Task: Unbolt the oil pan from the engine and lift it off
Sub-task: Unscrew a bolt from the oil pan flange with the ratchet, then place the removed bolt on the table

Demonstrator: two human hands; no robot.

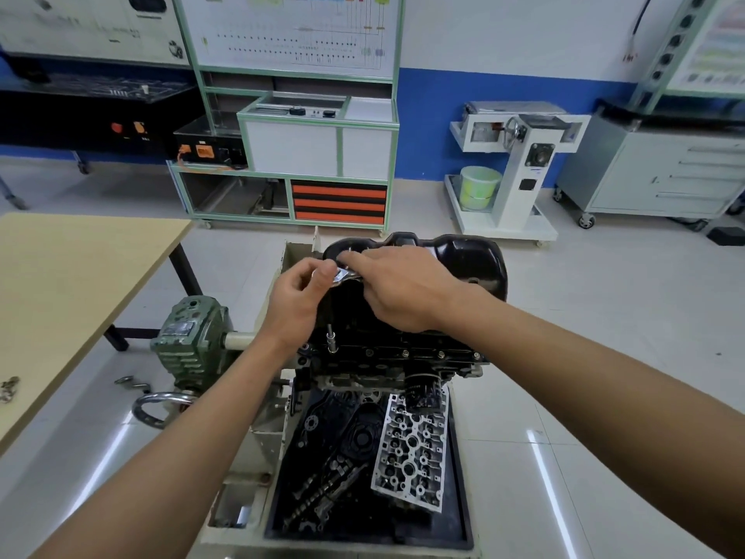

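Oil pan [463, 256], black and glossy, caps the top of the engine [403, 357], which is mounted on a stand straight ahead. Nearest, a dark tray [463, 498] below the engine holds a cylinder head [411, 449] and loose shafts. Above it, a socket extension [331, 340] stands upright at the engine's near left corner. Just beyond, both hands meet at the pan's left end. The left hand [298, 296] pinches a shiny wrench [344, 276] between thumb and curled fingers. The right hand [403, 292] lies over the tool's other end, fingers stretched toward the pan's rim; whether it grips is hidden under the palm. The pan's long axis runs left to right, so most of it lies to the right of and beyond the hands, and the right arm, crossing its near side, is the nearer one. No brand shows on pan or engine, and the wall charts [298, 30] behind are too blurred to read.
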